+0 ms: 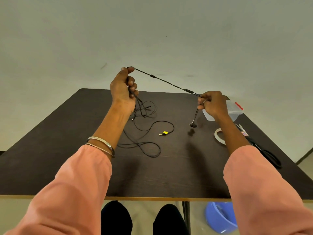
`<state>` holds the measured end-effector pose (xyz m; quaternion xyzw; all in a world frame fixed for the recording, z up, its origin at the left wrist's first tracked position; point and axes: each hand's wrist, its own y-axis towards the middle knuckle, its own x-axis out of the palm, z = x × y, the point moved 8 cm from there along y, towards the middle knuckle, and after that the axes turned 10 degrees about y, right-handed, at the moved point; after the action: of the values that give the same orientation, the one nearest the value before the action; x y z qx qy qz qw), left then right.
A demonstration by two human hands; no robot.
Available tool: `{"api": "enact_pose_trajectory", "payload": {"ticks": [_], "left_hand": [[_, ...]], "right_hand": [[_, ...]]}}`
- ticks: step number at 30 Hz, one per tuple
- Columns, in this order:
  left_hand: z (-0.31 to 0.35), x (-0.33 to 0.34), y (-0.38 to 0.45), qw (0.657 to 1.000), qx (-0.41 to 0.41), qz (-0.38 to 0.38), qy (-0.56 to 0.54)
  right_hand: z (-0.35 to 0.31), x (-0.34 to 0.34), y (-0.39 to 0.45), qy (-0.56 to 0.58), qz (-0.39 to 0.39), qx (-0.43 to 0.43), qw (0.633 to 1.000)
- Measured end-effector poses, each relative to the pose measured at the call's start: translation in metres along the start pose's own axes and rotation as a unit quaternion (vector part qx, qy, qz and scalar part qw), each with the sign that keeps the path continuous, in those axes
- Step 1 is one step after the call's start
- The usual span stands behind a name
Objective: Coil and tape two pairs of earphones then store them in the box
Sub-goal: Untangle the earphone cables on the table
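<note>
one clear box [232, 112], lid shut, contents unclear

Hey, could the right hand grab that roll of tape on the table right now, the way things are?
Probably not at once. The right hand is pinching the earphone cable, stretched taut to the left hand. The tape roll lies bare on the table just under that forearm, so once the cable is released the way looks free.

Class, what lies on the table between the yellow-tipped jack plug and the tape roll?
In the head view, only bare table lies between plug and tape roll; the earbuds dangle above.
</note>
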<state>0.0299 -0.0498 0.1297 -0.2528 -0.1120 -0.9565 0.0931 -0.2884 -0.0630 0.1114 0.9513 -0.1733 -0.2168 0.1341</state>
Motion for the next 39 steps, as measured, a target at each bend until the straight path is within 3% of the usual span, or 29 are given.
{"api": "enact_pose_trajectory", "payload": {"ticks": [7,15,18,22,24,29,34,39], "left_hand": [[-0.005,0.005,0.0,1.0,-0.01,-0.009,0.028],[-0.007,0.014,-0.009,0.992,-0.002,-0.035,0.12],[-0.004,0.024,-0.016,0.984,0.013,-0.061,0.167],[-0.001,0.039,-0.024,0.963,0.034,-0.093,0.252],[-0.002,0.051,-0.03,0.943,0.049,-0.126,0.304],[-0.009,0.072,-0.044,0.915,0.056,-0.196,0.349],[-0.027,0.057,-0.042,0.893,0.027,-0.218,0.392],[-0.052,0.041,-0.04,0.874,-0.006,-0.246,0.42]], "right_hand": [[0.008,0.003,0.011,0.038,0.052,-0.029,0.997],[0.054,0.027,-0.029,-0.039,-0.13,0.032,0.99],[0.04,0.008,-0.035,-0.048,-0.084,0.015,0.995],[-0.001,-0.014,-0.041,0.054,0.022,-0.014,0.998],[-0.03,-0.005,-0.044,0.125,-0.017,-0.06,0.99],[-0.077,0.048,-0.063,0.206,-0.226,-0.108,0.946],[-0.05,0.051,-0.055,0.28,-0.213,-0.012,0.936],[-0.03,0.03,-0.043,0.206,-0.163,-0.023,0.965]]}}
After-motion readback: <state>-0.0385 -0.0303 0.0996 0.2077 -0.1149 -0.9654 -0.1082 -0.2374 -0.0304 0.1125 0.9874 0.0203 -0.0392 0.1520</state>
